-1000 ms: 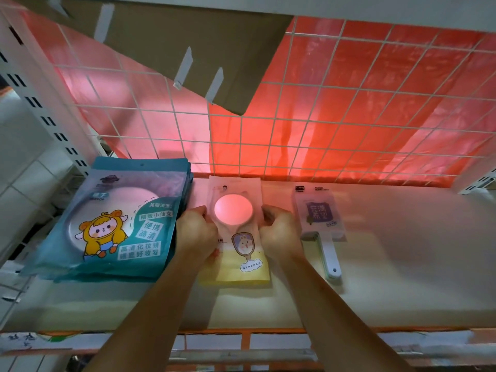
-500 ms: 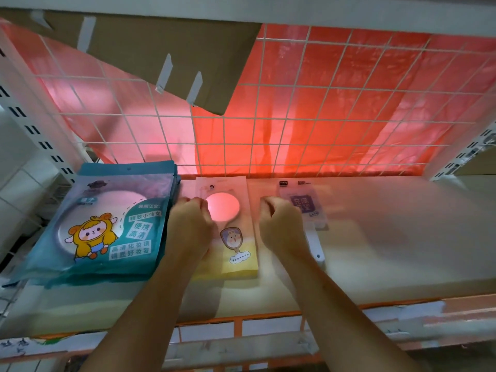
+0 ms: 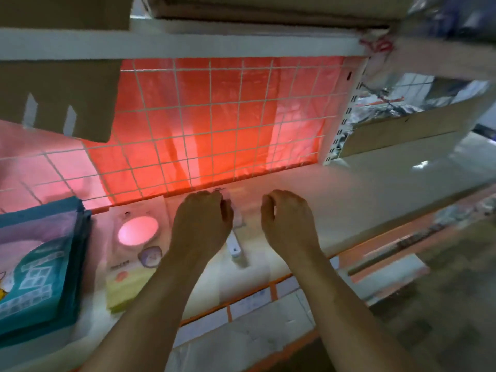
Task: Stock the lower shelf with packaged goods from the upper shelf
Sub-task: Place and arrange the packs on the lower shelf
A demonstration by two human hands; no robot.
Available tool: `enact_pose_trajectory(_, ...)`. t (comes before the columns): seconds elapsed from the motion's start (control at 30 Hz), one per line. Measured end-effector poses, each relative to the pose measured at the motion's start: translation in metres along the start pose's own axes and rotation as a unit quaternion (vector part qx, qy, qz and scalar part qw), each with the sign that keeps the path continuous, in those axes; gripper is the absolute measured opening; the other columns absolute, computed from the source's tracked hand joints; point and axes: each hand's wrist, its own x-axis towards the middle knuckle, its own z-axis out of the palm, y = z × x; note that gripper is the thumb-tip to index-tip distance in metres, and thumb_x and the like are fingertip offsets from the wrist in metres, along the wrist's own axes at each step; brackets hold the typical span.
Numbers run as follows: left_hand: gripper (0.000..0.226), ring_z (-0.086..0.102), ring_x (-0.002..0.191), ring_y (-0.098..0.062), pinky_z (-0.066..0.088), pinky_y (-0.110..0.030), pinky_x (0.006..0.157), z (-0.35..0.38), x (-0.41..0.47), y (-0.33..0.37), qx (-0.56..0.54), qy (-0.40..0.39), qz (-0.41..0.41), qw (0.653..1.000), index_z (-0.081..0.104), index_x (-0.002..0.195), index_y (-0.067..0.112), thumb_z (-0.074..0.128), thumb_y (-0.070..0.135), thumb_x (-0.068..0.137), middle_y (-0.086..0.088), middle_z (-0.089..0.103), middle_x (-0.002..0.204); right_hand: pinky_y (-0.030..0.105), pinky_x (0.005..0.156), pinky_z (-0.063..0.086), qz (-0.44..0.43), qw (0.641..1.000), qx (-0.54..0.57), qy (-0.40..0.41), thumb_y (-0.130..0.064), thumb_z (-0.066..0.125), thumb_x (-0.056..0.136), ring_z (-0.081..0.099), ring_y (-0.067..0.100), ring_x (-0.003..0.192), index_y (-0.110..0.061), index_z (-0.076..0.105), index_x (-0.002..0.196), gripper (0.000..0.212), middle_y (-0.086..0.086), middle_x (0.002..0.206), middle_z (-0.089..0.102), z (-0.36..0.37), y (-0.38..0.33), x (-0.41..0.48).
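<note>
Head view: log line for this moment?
left hand: over handled pack, grip unclear | right hand: curled, empty | yellow pack, teal stack: on shelf

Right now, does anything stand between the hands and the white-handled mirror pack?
Nothing visible does. The left hand is over the top of the mirror pack, the right hand just right of it. The yellow pack lies clear, to the left.
</note>
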Motion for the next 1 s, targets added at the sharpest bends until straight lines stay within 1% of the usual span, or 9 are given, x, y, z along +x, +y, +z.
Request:
enact_pose_trajectory(0.23,0.040,0.039,0.051,-0.027,0.026,-0.029,0.054,0.006,0.018,0.119,-0.068,0.023,0.073,0.995,0.038,0.056,0.018,0.050,0.026,0.093,-0.002,0.039,0.053,0.038,0.063,0.050,0.064,0.996,0.004,0.068,-0.016,0.049,0.095,0.055,0.024,0.060,-0.005,0.056,0.070,0.028,0.009,0.065,0.057,-0.103,0.083,-0.009)
enact_pose_trajectory(0.37,0.038,0.056,0.056,-0.038,0.027,-0.028,0.054,0.009,0.025,0.199,-0.082,0.040,0.102,0.991,0.040,0.057,0.018,0.052,0.028,0.092,-0.015,0.058,0.056,0.026,0.047,0.031,0.042,0.989,0.016,0.142,-0.015,0.046,0.091,0.035,0.013,0.045,-0.011,0.042,0.061,0.030,-0.004,0.052,0.035,-0.163,0.132,-0.017)
enact_pose_trajectory(0.43,0.038,0.056,0.055,-0.037,0.028,-0.028,0.052,0.011,0.028,0.237,-0.085,0.061,0.124,0.987,0.039,0.057,0.019,0.047,0.033,0.091,-0.013,0.058,0.056,0.020,0.046,0.020,0.028,0.986,0.004,0.165,-0.015,0.044,0.090,0.030,0.006,0.044,-0.013,0.038,0.060,0.031,-0.009,0.050,0.029,-0.193,0.154,-0.018)
enact_pose_trajectory(0.6,0.035,0.049,0.056,-0.030,0.026,-0.027,0.056,0.008,0.037,0.312,-0.091,0.106,0.155,0.978,0.037,0.059,0.021,0.058,0.024,0.087,0.002,0.039,0.056,0.029,0.054,0.027,0.012,0.981,-0.012,0.193,-0.017,0.040,0.090,0.039,0.022,0.052,-0.011,0.042,0.062,0.028,-0.003,0.056,0.038,-0.252,0.208,-0.013)
enact_pose_trajectory(0.7,0.026,0.051,0.064,-0.029,0.028,-0.029,0.060,0.004,0.047,0.345,-0.103,0.135,0.162,0.972,0.052,0.064,0.014,0.054,0.023,0.088,0.000,0.047,0.062,0.029,0.052,0.031,0.011,0.978,-0.017,0.206,-0.017,0.040,0.088,0.046,0.023,0.055,-0.007,0.050,0.064,0.028,0.002,0.059,0.048,-0.281,0.235,-0.010)
enact_pose_trajectory(0.77,0.029,0.051,0.066,-0.028,0.031,-0.033,0.063,-0.002,0.056,0.365,-0.103,0.150,0.172,0.968,0.058,0.067,0.009,0.049,0.026,0.088,-0.005,0.054,0.065,0.015,0.050,0.029,0.008,0.975,-0.016,0.223,-0.016,0.041,0.086,0.043,0.019,0.052,-0.010,0.049,0.063,0.025,0.001,0.059,0.050,-0.301,0.250,-0.007)
enact_pose_trajectory(0.8,0.030,0.051,0.067,-0.027,0.033,-0.034,0.064,-0.008,0.060,0.374,-0.101,0.160,0.179,0.965,0.059,0.068,0.009,0.046,0.028,0.087,-0.006,0.056,0.066,0.014,0.050,0.030,0.005,0.973,-0.017,0.232,-0.014,0.042,0.085,0.041,0.017,0.051,-0.011,0.050,0.063,0.024,0.000,0.059,0.049,-0.310,0.256,-0.004)
enact_pose_trajectory(0.93,0.023,0.049,0.066,-0.021,0.031,-0.028,0.064,-0.027,0.084,0.408,-0.114,0.208,0.197,0.951,0.059,0.072,0.012,0.047,0.027,0.085,-0.001,0.054,0.068,0.026,0.054,0.028,0.006,0.971,-0.004,0.240,-0.013,0.040,0.084,0.046,0.021,0.055,-0.004,0.060,0.069,0.026,0.006,0.064,0.058,-0.336,0.278,0.016)
enact_pose_trajectory(1.0,0.020,0.052,0.070,-0.021,0.037,-0.028,0.068,-0.029,0.097,0.424,-0.129,0.222,0.208,0.944,0.062,0.077,0.012,0.047,0.024,0.085,0.000,0.058,0.074,0.030,0.055,0.033,-0.002,0.971,0.001,0.238,-0.013,0.039,0.084,0.048,0.021,0.056,-0.002,0.060,0.070,0.028,0.007,0.064,0.058,-0.341,0.288,0.029)
